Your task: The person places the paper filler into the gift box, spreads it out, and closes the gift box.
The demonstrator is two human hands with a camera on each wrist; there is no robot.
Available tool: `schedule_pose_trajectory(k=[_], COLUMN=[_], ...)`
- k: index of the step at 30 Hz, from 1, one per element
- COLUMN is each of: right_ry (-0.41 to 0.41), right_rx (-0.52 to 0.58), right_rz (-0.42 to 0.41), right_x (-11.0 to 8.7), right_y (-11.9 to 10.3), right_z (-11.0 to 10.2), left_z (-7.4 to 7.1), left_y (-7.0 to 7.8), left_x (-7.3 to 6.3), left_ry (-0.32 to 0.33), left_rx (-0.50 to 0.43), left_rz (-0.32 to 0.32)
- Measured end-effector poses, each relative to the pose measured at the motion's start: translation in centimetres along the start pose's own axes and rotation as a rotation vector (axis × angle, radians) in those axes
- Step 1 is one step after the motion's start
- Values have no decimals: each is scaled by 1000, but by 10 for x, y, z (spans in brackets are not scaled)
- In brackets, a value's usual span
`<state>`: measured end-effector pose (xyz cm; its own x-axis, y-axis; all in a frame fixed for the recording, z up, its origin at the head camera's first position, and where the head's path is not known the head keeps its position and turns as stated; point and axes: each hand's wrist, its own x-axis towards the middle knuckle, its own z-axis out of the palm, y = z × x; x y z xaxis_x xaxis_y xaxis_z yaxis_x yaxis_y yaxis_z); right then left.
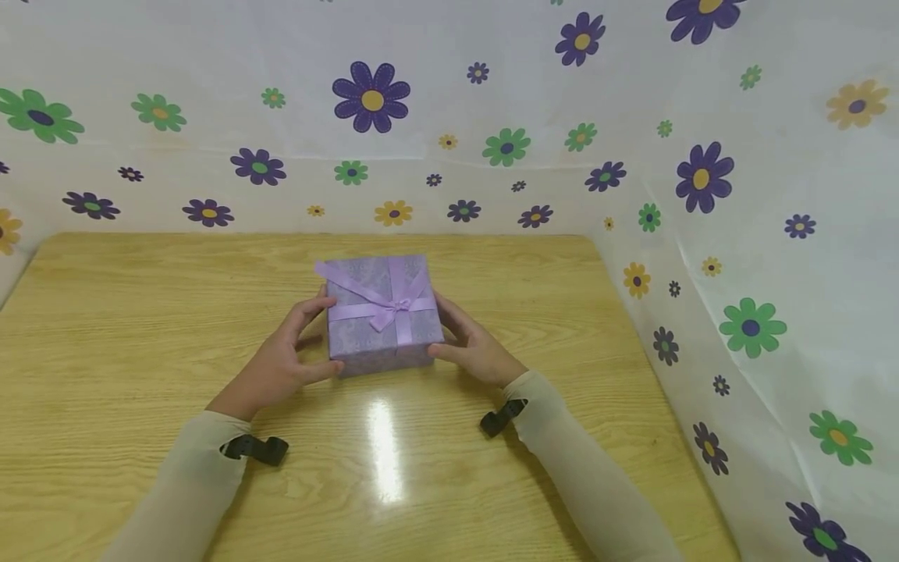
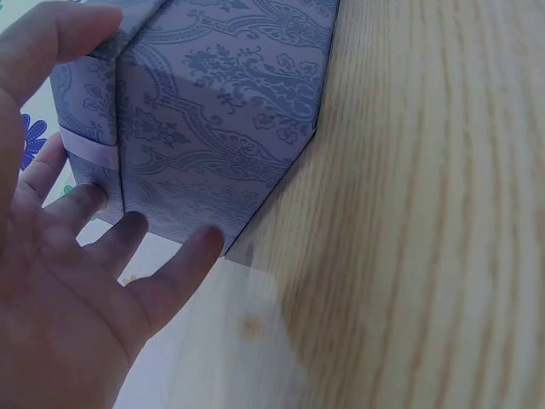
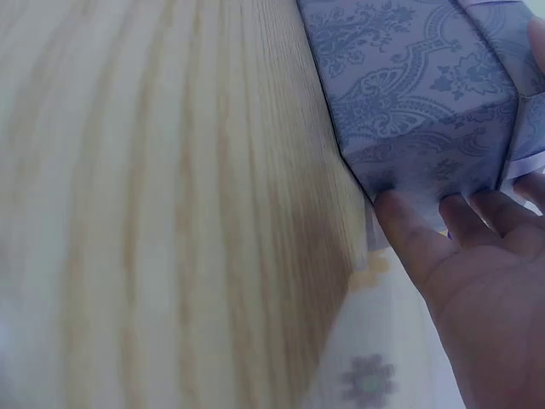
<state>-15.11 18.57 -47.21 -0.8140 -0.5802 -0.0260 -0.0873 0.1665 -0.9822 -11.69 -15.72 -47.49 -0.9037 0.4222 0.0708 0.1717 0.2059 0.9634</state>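
A square gift box (image 1: 361,337) in patterned purple-grey paper sits near the middle of the table, with a lilac ribbon (image 1: 365,312) crossed over its lid and tied in a bow. My left hand (image 1: 281,361) holds its left side, thumb at the near corner and fingers spread along the side. On the opposite side my right hand (image 1: 481,351) holds it the same way. In the left wrist view the fingertips touch the wall of the box (image 2: 221,111). The right wrist view shows fingertips at the lower edge of the box (image 3: 409,111).
The box stands on a light wood-grain table (image 1: 175,297). A white flowered sheet (image 1: 435,109) hangs behind the table and along its right side. A dark strap-like device (image 1: 263,450) is at the left wrist and another black device (image 1: 499,420) at the right.
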Motion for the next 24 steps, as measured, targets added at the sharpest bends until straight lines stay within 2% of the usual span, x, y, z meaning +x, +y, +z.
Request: schedule_pose_trajectory(k=[7, 13, 19, 24], right_ry=[-3, 9, 19, 38], right_rx=[15, 33, 48, 40], right_rz=[7, 10, 8, 15], right_x=[-1, -1, -2, -4], right_y=[1, 4, 8, 9], right_z=[0, -2, -3, 0], left_z=[3, 5, 3, 1], left_y=[-5, -8, -8, -11], left_x=[3, 4, 6, 9], left_ry=[-24, -16, -43, -63], left_rx=[-141, -153, -162, -176], left_rz=[-2, -1, 0, 28])
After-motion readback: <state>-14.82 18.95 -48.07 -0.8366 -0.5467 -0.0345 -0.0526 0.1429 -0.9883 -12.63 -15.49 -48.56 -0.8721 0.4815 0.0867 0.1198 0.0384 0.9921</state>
